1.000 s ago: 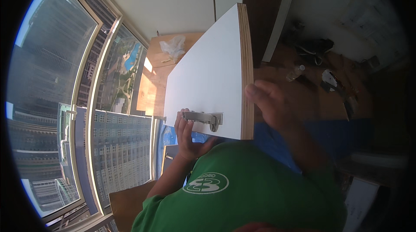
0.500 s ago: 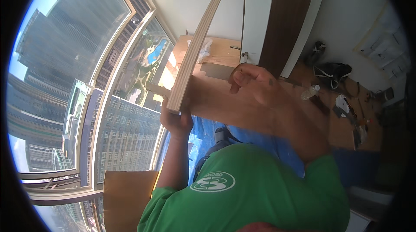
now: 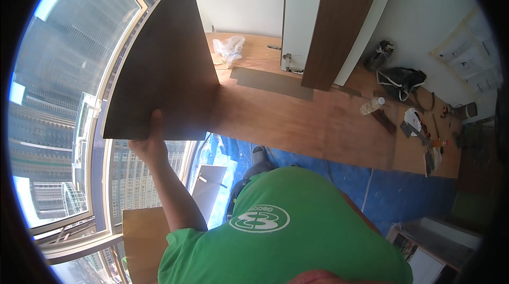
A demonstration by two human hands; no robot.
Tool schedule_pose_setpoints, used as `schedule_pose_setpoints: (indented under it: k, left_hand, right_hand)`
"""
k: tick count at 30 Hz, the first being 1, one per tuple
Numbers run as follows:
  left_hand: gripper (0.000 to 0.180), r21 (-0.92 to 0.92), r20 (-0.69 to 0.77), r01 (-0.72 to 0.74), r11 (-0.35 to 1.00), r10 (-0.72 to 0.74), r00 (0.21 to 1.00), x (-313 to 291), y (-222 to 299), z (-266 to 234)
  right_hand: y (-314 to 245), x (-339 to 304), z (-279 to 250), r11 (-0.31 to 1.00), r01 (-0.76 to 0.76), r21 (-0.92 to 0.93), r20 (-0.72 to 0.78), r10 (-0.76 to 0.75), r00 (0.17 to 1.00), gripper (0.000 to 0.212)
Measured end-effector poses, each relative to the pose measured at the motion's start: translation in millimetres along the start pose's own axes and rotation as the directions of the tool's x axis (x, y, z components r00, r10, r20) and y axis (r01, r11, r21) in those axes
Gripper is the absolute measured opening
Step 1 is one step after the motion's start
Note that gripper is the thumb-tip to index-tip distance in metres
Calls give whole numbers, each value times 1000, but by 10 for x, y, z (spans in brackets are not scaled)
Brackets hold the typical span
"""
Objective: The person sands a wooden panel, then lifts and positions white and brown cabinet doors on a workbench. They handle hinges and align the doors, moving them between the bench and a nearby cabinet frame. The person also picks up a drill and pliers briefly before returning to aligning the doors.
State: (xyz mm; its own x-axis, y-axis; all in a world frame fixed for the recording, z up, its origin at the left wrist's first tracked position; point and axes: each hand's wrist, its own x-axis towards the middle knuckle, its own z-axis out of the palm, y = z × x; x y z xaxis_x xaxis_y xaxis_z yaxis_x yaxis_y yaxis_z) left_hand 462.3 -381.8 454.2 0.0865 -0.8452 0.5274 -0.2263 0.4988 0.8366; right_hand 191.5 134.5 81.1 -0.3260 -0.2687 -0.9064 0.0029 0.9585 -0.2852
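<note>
A large dark plywood panel [image 3: 164,56] stands upright on the left, its broad dark face turned toward me. My left hand [image 3: 152,143] grips the panel's lower edge, with the thumb on the dark face and the fingers behind, out of sight. The panel's right edge is beside the wooden work surface [image 3: 265,114]; I cannot tell whether they touch. Only a bit of my right arm shows beside the green shirt, and my right hand is out of the picture.
Tall windows line the left side. On the work surface are a grey strip [image 3: 273,82], a crumpled plastic bag [image 3: 229,50], a bottle [image 3: 372,105], a black bag [image 3: 401,81] and several tools [image 3: 424,138]. A white-and-brown cabinet panel [image 3: 339,24] stands behind. Blue sheeting [image 3: 339,170] covers the floor.
The panel has turned from edge-on to showing its dark face, and has moved left with my left hand. My right hand has dropped out of view.
</note>
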Motion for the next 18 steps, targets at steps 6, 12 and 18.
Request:
schedule_pose_setpoints:
  k: [6,12,18]
  left_hand:
    - [23,-139,-78,-45,989,35,996,187,-141,-20]
    - [24,-123,-138,-49,991,32,990,407,-418,-176]
    - [37,-286,-199,48,957,-109,974,669,-657,-441]
  right_hand:
    - [164,346,-27,987,137,80,-123,-127,984,31]
    - [-938,459,-452,947,242,210,-309,-170,936,26]
    - [-2356,832,-645,787,296,542,-234,-197,952,25]
